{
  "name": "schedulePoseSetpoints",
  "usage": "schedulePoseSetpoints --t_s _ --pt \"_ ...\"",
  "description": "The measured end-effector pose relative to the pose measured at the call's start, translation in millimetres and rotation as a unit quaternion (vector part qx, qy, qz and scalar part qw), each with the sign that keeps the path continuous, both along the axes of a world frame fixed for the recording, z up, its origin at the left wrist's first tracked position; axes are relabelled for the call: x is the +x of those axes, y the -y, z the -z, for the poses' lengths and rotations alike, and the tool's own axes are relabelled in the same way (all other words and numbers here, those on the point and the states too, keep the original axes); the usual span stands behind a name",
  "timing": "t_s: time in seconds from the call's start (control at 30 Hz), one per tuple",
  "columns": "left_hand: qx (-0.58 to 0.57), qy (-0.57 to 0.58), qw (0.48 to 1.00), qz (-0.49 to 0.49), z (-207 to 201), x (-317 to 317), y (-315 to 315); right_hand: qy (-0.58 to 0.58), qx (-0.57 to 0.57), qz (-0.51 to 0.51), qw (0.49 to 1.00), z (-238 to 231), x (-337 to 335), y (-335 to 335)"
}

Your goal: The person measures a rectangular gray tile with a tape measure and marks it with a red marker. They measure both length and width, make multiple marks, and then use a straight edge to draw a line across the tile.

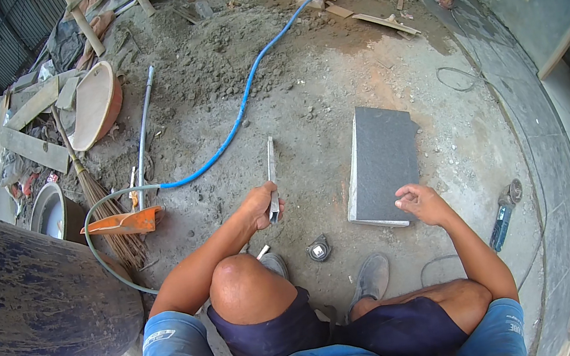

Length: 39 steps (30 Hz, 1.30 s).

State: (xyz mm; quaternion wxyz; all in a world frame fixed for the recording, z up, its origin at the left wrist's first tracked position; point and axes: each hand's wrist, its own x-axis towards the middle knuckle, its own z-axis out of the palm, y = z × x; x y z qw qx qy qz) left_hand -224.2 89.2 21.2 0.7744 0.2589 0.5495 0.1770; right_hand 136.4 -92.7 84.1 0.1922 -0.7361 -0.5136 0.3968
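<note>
My left hand (261, 207) is closed around a short, hollow metal bar (272, 169), which stands out beyond the fingers. Right of it a stack of dark grey rectangular tiles (384, 158) with pale edges lies on the dusty ground. My right hand (421, 203), fingers loosely bent and apart, hovers at the stack's near right corner; I cannot tell whether it touches the tiles. Between my feet sits a round-cornered tape measure (318, 249). A small white stick (263, 251) shows beside my left knee.
An angle grinder (503, 219) lies at the right, its cord on the floor. A blue hose (236, 127) curves across the ground. On the left stand a large dark barrel (42, 291), an orange dustpan (129, 222), a broom (88, 183), a bucket (70, 212) and a tilted basin (111, 108).
</note>
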Motion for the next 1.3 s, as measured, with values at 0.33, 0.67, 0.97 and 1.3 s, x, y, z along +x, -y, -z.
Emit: schedulePoseSetpoints --t_s 0.33,0.67,0.97,1.3 --pt "0.054 0.147 0.988 0.011 -43.4 8.1 7.9 0.03 0.003 -0.006 1.0 -8.5 -1.7 0.5" --pt "0.227 0.163 0.958 0.066 -114.3 43.2 -12.0 0.024 0.007 -0.011 1.0 -8.5 -0.9 -1.3" --pt "0.23 0.242 0.931 0.148 -159.4 87.7 3.5 0.005 0.037 -0.007 0.999 -21.5 -5.4 -2.1" --pt "0.183 0.246 0.918 0.251 -167.0 139.6 68.9 -0.25 0.226 0.07 0.939 -86.7 -44.1 -23.5"
